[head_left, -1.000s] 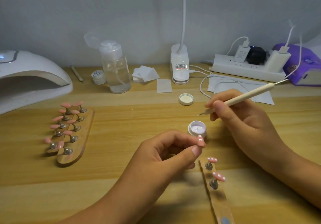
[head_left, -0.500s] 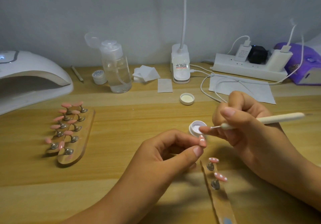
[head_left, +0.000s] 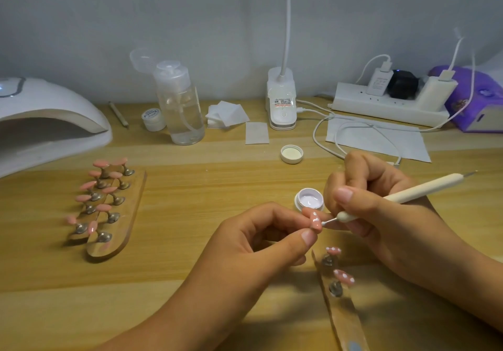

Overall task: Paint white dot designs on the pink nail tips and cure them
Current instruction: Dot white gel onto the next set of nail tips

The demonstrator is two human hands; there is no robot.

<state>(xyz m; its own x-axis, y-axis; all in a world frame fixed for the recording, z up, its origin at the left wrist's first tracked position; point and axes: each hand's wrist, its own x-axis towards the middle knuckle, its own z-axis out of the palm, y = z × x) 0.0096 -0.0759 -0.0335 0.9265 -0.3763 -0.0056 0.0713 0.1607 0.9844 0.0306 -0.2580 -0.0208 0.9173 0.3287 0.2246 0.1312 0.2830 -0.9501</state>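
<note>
My left hand (head_left: 261,239) pinches a pink nail tip (head_left: 315,220) between thumb and forefinger; white dots show on its upper part. My right hand (head_left: 381,214) grips a cream dotting tool (head_left: 413,194), and its metal point touches the tip's right edge. An open pot of white gel (head_left: 310,199) stands just behind the held tip. Two dotted pink tips (head_left: 343,276) sit on a wooden strip (head_left: 344,320) below my hands. Several plain pink tips (head_left: 102,192) stand on two wooden holders (head_left: 128,214) at the left.
The white curing lamp (head_left: 46,122) sits at the far left. At the back stand a clear pump bottle (head_left: 179,105), a small jar (head_left: 153,119), wipes (head_left: 227,114), a lamp base (head_left: 281,105) and a power strip (head_left: 386,105) with cables. The pot's lid (head_left: 291,154) lies mid-table.
My right hand swung the dotting tool from above the gel pot down to the held nail tip. Its point now meets the tip. My left hand kept holding the tip.
</note>
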